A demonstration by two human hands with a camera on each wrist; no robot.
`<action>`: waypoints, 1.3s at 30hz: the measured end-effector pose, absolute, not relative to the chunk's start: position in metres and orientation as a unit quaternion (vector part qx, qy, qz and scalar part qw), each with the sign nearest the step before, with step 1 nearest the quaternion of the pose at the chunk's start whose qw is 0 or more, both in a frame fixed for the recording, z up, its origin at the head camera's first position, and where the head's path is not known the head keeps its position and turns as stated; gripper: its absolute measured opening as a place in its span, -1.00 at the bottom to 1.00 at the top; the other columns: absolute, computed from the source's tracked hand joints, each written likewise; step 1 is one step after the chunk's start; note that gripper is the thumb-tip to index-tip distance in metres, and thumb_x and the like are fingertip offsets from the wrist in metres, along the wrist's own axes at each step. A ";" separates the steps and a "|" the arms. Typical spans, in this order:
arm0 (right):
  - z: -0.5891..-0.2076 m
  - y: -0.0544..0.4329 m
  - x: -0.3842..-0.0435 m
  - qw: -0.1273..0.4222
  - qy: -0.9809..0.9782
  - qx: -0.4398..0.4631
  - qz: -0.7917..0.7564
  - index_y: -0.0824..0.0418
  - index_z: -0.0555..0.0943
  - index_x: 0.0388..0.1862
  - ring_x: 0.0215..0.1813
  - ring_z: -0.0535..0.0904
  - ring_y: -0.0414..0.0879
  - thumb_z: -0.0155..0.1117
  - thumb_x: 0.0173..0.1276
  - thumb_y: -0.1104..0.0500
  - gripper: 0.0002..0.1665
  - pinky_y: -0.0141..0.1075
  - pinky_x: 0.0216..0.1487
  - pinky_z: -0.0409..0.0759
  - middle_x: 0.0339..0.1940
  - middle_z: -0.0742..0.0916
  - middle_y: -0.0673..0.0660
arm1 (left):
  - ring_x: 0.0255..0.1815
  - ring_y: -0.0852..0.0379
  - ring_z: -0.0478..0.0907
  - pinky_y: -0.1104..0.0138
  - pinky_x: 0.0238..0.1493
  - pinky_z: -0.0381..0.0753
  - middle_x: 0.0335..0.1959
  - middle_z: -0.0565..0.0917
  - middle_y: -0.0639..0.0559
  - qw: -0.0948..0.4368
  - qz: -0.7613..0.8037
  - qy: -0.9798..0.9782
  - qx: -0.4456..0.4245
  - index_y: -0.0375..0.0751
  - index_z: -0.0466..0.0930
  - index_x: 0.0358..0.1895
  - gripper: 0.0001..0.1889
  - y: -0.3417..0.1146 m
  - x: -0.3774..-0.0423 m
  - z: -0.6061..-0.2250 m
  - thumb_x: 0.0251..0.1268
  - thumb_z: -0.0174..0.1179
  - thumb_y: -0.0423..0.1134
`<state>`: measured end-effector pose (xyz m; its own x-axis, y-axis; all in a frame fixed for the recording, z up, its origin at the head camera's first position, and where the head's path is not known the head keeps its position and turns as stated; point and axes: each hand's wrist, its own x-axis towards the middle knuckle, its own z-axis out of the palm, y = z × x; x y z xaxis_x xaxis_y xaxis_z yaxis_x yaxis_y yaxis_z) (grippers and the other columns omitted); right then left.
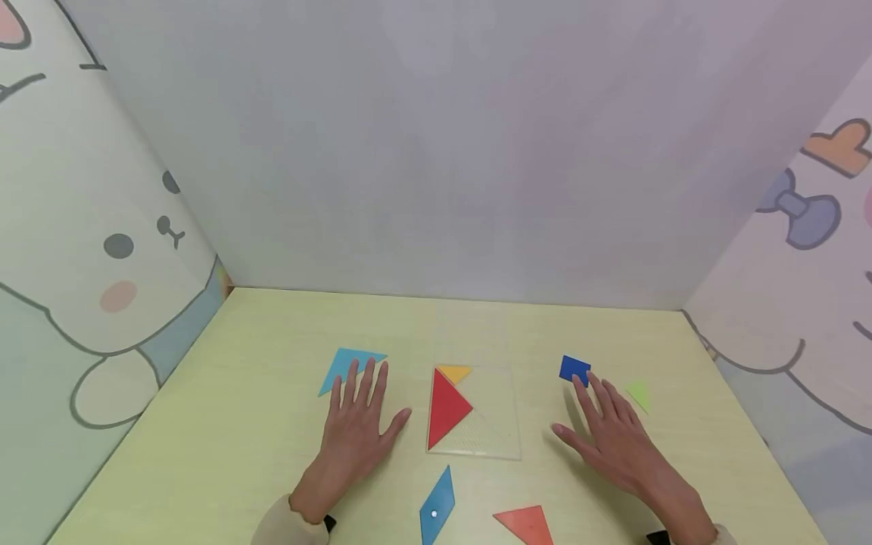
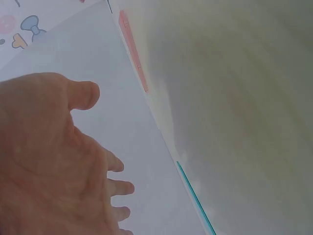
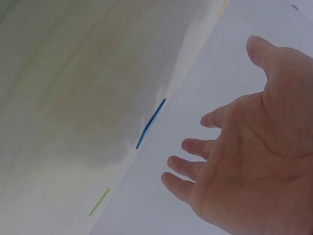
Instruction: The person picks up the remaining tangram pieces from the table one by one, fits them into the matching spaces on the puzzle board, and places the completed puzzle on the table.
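Observation:
My left hand (image 1: 356,437) hovers over the table with its fingers straight and spread, holding nothing. Its fingertips partly cover a light blue triangle (image 1: 340,369) in the head view. Off to the right, my right hand (image 1: 616,446) is also raised, fingers spread and nothing in them. Closest to its fingertips are a dark blue square (image 1: 574,369) and a small light green triangle (image 1: 639,394). Between the hands lies a clear square tray (image 1: 500,443). In its left part sit a large red triangle (image 1: 446,409) and a small yellow triangle (image 1: 455,373).
Nearer to me lie a blue parallelogram (image 1: 439,499) with a white spot and a coral red triangle (image 1: 530,522), cut off by the frame edge. A pale wall (image 1: 450,151) rises behind the yellowish table (image 1: 259,363); panels with cartoon prints flank both sides.

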<state>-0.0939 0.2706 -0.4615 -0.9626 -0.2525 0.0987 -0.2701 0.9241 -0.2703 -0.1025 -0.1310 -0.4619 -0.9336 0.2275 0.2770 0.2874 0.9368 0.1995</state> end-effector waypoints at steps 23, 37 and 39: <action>-0.462 0.254 -0.100 0.079 -0.964 0.192 0.168 0.24 0.44 0.43 0.29 0.51 0.26 0.32 0.47 -0.15 -0.27 0.23 0.22 0.48 0.28 0.60 0.27 | 0.45 -0.40 0.30 -0.20 0.39 0.31 0.42 0.42 -0.35 0.125 -0.142 -0.975 -0.118 -0.36 0.23 0.53 -0.23 -0.129 -0.110 -0.453 0.44 0.22 0.04; -0.461 0.244 -0.106 0.052 -0.951 0.240 0.188 0.19 0.59 0.05 -0.11 0.53 -0.16 0.44 0.40 0.03 -0.62 -0.17 -0.06 0.62 -0.11 0.64 -0.01 | 0.13 -0.28 0.53 -0.07 0.07 0.61 0.15 0.60 -0.33 0.210 -0.133 -0.962 -0.110 -0.43 0.41 0.36 -0.44 -0.130 -0.127 -0.458 0.47 0.25 -0.15; -0.461 0.243 -0.107 0.035 -0.949 0.246 0.195 0.17 0.58 0.03 -0.13 0.52 -0.19 0.43 0.41 0.02 -0.64 -0.22 -0.09 0.61 -0.12 0.62 -0.05 | 0.12 -0.28 0.54 -0.07 0.06 0.61 0.13 0.61 -0.33 0.207 -0.141 -0.962 -0.108 -0.44 0.43 0.34 -0.47 -0.129 -0.129 -0.458 0.48 0.24 -0.16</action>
